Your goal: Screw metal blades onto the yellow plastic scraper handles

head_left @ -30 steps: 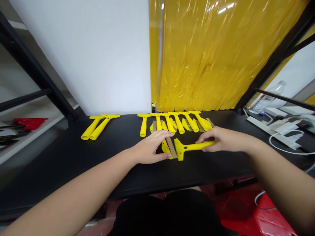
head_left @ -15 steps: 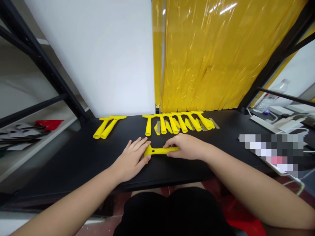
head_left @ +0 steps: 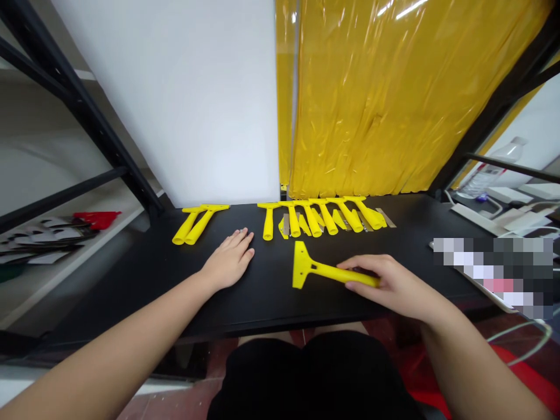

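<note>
My right hand is closed around the handle of a yellow scraper, whose wide flat head points left over the black table. My left hand lies flat on the tabletop, fingers stretched out, with nothing in it and apart from the scraper. Two yellow scraper handles lean side by side beyond my left hand. Farther right is a row of several more yellow scraper handles, with small yellow pieces and metal blades among and behind them.
A white panel and a yellow plastic curtain stand behind the table. Black frame posts flank it. On the left shelf are packets and a red item. At right lie a bottle, cables and a blurred-out device.
My right hand has drawn the scraper to the right and turned it slightly. My left hand has let go of its head and moved a little left and away from me.
</note>
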A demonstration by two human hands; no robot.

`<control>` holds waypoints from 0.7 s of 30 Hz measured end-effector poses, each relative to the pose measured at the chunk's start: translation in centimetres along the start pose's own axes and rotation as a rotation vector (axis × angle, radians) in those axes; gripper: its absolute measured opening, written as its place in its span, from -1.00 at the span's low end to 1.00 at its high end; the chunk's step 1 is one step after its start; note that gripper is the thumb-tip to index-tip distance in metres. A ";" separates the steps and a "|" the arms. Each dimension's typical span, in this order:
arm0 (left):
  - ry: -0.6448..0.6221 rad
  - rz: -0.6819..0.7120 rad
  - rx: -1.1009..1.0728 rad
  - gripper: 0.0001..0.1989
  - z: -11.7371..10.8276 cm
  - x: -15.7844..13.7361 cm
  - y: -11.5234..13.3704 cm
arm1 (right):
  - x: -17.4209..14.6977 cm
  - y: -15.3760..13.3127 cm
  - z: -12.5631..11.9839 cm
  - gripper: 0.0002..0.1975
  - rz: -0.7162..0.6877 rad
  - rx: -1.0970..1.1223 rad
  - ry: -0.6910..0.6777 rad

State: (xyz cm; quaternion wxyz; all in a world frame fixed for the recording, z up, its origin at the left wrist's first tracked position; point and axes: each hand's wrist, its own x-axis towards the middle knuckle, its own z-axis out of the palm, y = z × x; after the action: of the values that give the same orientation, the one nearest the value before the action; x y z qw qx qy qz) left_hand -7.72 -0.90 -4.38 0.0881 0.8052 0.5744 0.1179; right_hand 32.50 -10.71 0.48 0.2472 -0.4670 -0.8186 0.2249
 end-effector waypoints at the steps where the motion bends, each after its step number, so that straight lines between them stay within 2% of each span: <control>1: 0.014 -0.029 -0.008 -0.31 0.1 1.1 -0.1 | -1.1 0.7 -0.1 -0.69 0.021 -0.001 0.026; 4: 0.051 -0.139 -0.073 -0.35 0.2 4.4 -0.4 | -3.5 2.5 -0.5 -0.67 0.099 -0.045 0.084; 9: 0.107 -0.183 -0.141 -0.41 0.4 8.4 -0.2 | -5.5 4.6 -1.2 -0.65 0.183 -0.095 0.131; 16: 0.289 -0.200 -0.359 -0.49 0.8 10.4 0.2 | -5.6 5.7 -0.7 -0.64 0.176 -0.078 0.216; 21: 0.435 -0.303 -0.532 -0.51 1.4 11.8 0.0 | -5.4 5.6 -0.2 -0.63 0.190 -0.090 0.222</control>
State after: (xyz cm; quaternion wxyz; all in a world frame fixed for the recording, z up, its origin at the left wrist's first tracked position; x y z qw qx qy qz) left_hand -3.60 10.24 -4.62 0.1865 0.6162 0.6418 0.4167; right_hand 38.70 -12.79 -3.76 0.2928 -0.5748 -0.7477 0.1573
